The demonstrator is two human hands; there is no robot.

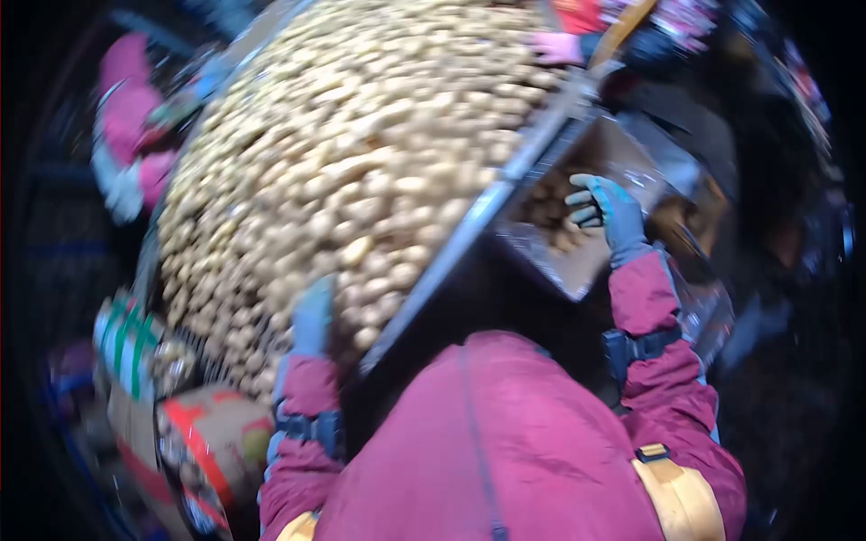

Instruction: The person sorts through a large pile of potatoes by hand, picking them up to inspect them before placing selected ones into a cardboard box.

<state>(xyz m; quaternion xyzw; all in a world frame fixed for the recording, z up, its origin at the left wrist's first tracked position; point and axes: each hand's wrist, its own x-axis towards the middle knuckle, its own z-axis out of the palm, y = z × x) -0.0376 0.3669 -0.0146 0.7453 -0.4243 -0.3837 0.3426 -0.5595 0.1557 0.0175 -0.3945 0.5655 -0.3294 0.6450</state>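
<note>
A large heap of potatoes (352,171) fills a wide metal-edged table in front of me. My left hand (313,317), in a blue-grey glove, is at the near edge of the heap, close to the potatoes. Motion blur smears its fingers, so their grip cannot be made out. To the right, my gloved right hand (610,212) is over a plastic-lined box (586,270). Its fingers are apart and slightly curved, with nothing seen in them. More potatoes (546,207) lie inside this box, below the fingertips.
The table's metal rim (469,221) runs diagonally between the heap and the box. At the lower left stands a cardboard box (212,437) with red tape. Another person's pink sleeve (126,99) shows at the left, and a pink-gloved hand (557,49) at the top.
</note>
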